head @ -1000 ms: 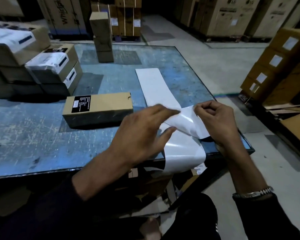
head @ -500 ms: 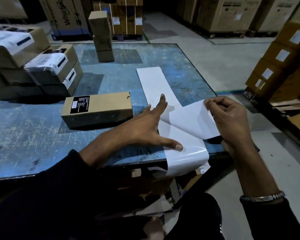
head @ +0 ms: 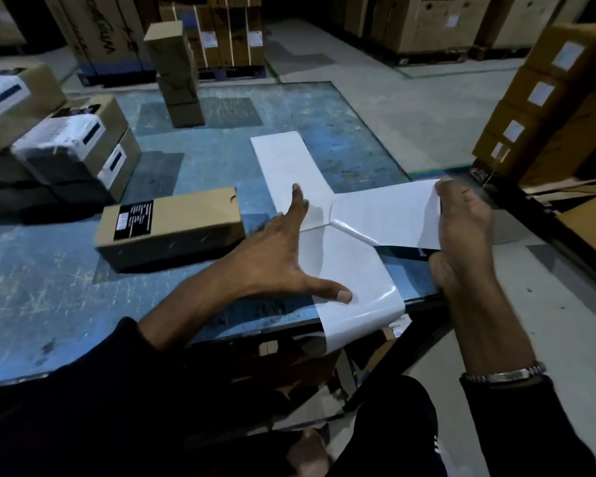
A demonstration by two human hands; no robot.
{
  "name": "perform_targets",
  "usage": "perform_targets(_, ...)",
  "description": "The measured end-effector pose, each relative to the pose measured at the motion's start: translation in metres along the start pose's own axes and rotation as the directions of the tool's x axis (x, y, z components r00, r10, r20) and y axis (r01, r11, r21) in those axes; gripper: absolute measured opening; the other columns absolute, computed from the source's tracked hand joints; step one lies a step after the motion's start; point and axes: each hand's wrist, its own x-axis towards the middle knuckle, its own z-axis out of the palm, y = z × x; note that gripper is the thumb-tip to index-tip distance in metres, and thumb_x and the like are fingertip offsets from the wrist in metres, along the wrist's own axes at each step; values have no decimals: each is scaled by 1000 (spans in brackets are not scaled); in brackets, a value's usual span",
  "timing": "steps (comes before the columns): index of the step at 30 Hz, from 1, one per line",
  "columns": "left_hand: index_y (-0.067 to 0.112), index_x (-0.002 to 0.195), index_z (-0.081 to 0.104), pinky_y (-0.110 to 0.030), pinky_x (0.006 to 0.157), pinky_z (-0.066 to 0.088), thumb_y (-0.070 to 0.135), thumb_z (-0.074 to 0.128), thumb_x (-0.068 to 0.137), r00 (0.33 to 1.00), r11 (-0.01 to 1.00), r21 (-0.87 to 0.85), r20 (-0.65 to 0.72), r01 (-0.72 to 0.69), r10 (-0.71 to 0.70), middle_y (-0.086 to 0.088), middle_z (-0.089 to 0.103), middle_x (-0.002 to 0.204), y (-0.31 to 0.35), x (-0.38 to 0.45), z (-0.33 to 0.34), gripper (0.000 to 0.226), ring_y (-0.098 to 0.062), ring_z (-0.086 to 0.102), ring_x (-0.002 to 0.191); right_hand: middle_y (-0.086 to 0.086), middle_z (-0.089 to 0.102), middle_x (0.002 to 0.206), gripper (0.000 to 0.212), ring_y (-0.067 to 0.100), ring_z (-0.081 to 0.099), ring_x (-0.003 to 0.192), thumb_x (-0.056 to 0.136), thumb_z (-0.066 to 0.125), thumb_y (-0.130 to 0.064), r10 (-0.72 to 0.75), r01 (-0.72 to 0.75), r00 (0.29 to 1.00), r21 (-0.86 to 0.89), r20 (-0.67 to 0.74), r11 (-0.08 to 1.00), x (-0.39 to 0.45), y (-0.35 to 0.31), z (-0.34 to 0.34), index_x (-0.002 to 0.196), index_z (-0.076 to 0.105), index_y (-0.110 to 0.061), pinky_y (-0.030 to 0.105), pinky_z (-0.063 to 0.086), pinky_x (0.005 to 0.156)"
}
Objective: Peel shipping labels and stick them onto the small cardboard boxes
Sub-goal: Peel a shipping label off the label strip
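Left hand: my left hand [head: 272,256] lies flat with fingers spread wide, pressing the backing strip [head: 327,232] down on the table [head: 49,287]; thumb tip rests on the strip toward 5 o'clock, forefinger points to 12 o'clock.

Right hand: my right hand [head: 461,232] is curled, pinching the far edge of the label [head: 386,215] between thumb and fingers, at 3 o'clock from my left hand.

Label: white, lifted off the strip and stretched out toward 3 o'clock; it is still joined to the strip at a shiny fold just right of my left hand.

Backing strip: long and white, running from about 12 o'clock on the table down to 6 o'clock, where its glossy end curls over the near table edge.

Small box: a brown cardboard box [head: 172,225] lies on its side at 9 o'clock from my left hand, close by but apart from it; a black sticker [head: 133,220] sits on its top at the left end.

Stacked boxes: more boxes [head: 59,146] with white labels are piled at 10 o'clock, along the left side of the table.

Upright stack: a narrow tower of boxes [head: 178,74] stands at 11 o'clock, at the far edge.

Right side: labelled cartons [head: 547,108] stand on the floor at 2 o'clock.

Wrist: a metal bracelet [head: 503,375] shows above my dark sleeve [head: 530,432].
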Motion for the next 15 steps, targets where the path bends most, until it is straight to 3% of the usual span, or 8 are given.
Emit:
perform_targets(3, 30, 166, -23, -38, 131, 9, 98, 73, 51, 1000, 999, 28, 9, 19, -19, 16, -13, 176, 4, -3, 0, 165, -15, 1, 165, -3, 68, 80, 12, 6, 67, 63, 107, 59, -25, 8, -2, 997, 85, -72, 996, 2, -4, 0, 98, 62, -17, 20, 51, 55)
perform_targets(7, 30, 168, -17, -36, 129, 5, 93, 75, 53, 998, 998, 29, 12, 57, -57, 18, -17, 175, 10, -4, -3, 160, -15, -3, 164, -1, 69, 89, 10, 13, 67, 77, 107, 55, -26, 46, -25, 992, 172, -120, 985, 2, -6, -1, 107, 59, -17, 21, 55, 61)
perform_targets(12, 32, 169, -16, -38, 130, 4, 91, 75, 52, 998, 998, 23, 1, 65, -65, 20, -16, 175, 12, -7, -2, 159, -15, -4, 164, 6, 72, 102, 11, 23, 71, 90, 104, 55, -27, 13, 24, 993, 303, -121, 953, 7, -6, -7, 104, 61, -18, 36, 56, 74)
perform_targets(15, 34, 169, -12, -39, 133, 5, 93, 78, 52, 998, 998, -43, -8, 55, -56, 21, -7, 176, 7, -5, -2, 158, -13, 0, 164, 4, 70, 101, 13, 21, 69, 92, 105, 53, -31, -54, 76, 994, 264, -92, 961, 4, -8, -2, 103, 57, -19, 35, 52, 74)
